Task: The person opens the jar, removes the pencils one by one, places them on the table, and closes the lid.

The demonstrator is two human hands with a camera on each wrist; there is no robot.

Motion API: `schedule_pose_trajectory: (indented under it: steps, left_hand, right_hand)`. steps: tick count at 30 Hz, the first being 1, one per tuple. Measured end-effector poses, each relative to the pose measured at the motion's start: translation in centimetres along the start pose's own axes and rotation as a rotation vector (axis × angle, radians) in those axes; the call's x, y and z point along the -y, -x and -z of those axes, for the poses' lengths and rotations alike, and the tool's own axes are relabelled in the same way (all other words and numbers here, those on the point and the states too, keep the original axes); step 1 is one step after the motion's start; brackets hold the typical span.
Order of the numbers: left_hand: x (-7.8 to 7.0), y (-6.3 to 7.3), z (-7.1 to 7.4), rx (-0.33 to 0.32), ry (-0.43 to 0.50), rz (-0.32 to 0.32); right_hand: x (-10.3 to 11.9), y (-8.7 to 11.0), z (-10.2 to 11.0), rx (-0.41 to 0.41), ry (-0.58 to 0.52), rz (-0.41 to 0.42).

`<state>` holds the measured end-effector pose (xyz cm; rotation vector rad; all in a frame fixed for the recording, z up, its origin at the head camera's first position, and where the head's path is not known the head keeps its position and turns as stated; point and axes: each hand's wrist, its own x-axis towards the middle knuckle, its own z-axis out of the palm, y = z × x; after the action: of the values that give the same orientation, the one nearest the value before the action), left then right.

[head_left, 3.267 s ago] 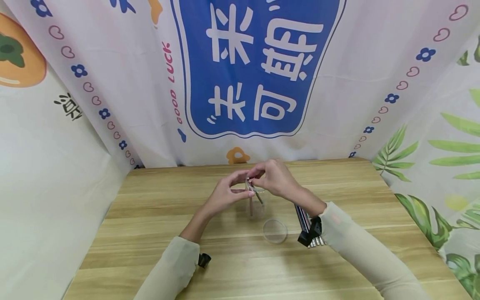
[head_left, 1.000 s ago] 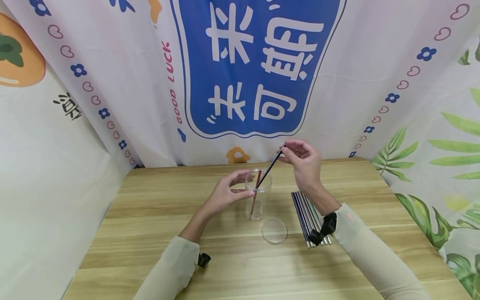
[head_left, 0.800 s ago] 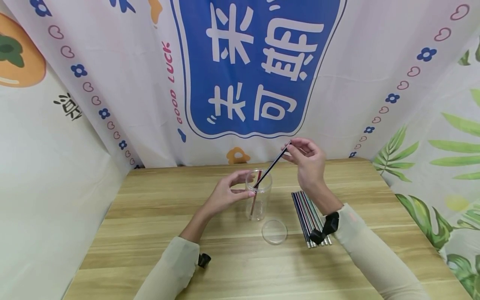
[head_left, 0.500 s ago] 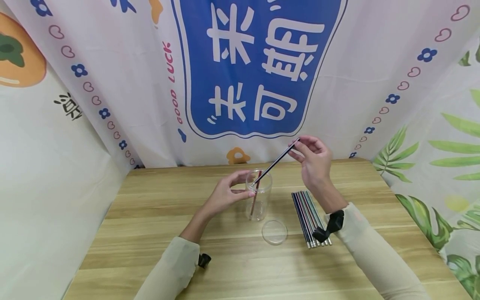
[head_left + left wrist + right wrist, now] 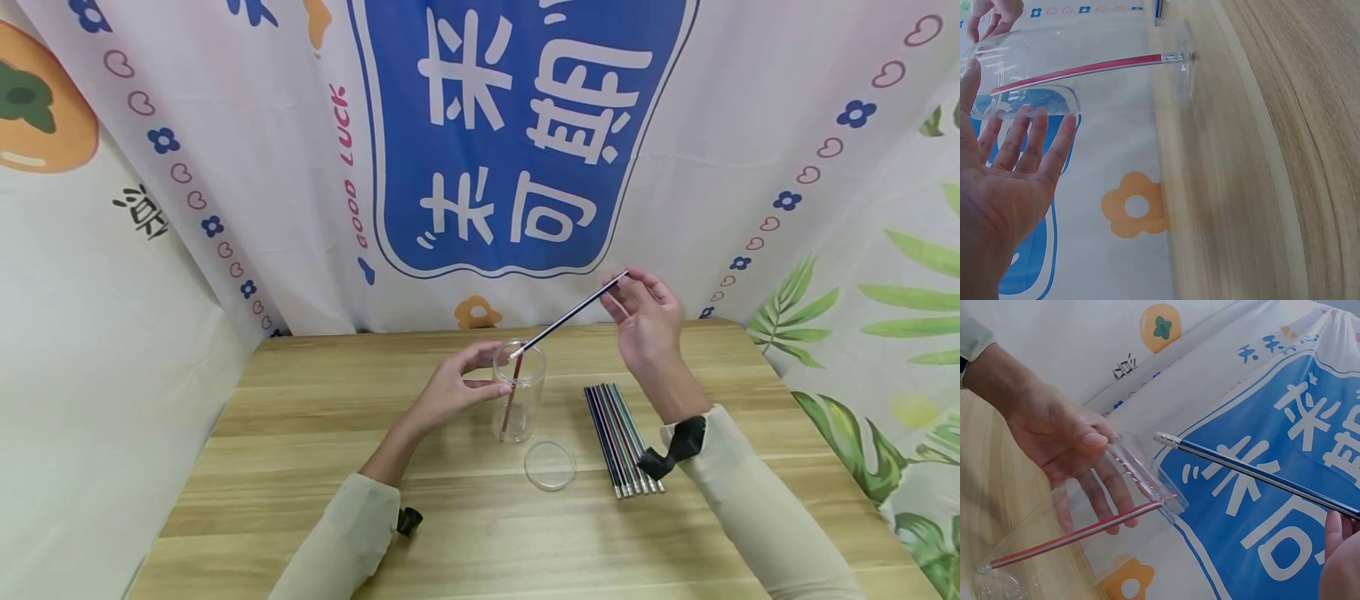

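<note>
A clear plastic jar (image 5: pixel 520 392) stands upright mid-table with one red pencil (image 5: pixel 512 402) leaning inside. My left hand (image 5: pixel 491 375) holds the jar near its rim, thumb in front and fingers behind. In the left wrist view the fingers (image 5: pixel 1035 134) lie along the jar (image 5: pixel 1116 69) beside the red pencil (image 5: pixel 1085 67). My right hand (image 5: pixel 622 287) pinches the top of a dark blue pencil (image 5: pixel 573 315), which slants down-left. Its eraser end is at the jar's rim, shown in the right wrist view as dark pencil (image 5: pixel 1241 469) just outside the jar (image 5: pixel 1129 512).
Several coloured pencils (image 5: pixel 622 450) lie in a row on the wooden table (image 5: pixel 300 467) right of the jar. The jar's clear round lid (image 5: pixel 550 464) lies flat in front of it. Printed cloth (image 5: pixel 510 142) walls the table at the back and both sides.
My right hand has moved up and to the right with the dark pencil, so its lower end has come from inside the jar to the rim. The left hand and jar stayed put.
</note>
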<state>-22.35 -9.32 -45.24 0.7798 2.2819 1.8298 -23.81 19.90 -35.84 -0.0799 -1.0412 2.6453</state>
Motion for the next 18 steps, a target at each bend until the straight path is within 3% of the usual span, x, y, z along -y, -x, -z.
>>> schedule_pose_trajectory:
  steps: [9,18]
  left_hand:
    - [0.1,0.0,0.0,0.012,0.001,-0.007]
    - [0.1,0.0,0.0,0.009,0.010,-0.019]
  right_hand:
    - [1.6,-0.4,0.7,-0.040,-0.057,-0.074]
    - [2.8,-0.9,1.8,-0.040,-0.034,-0.108]
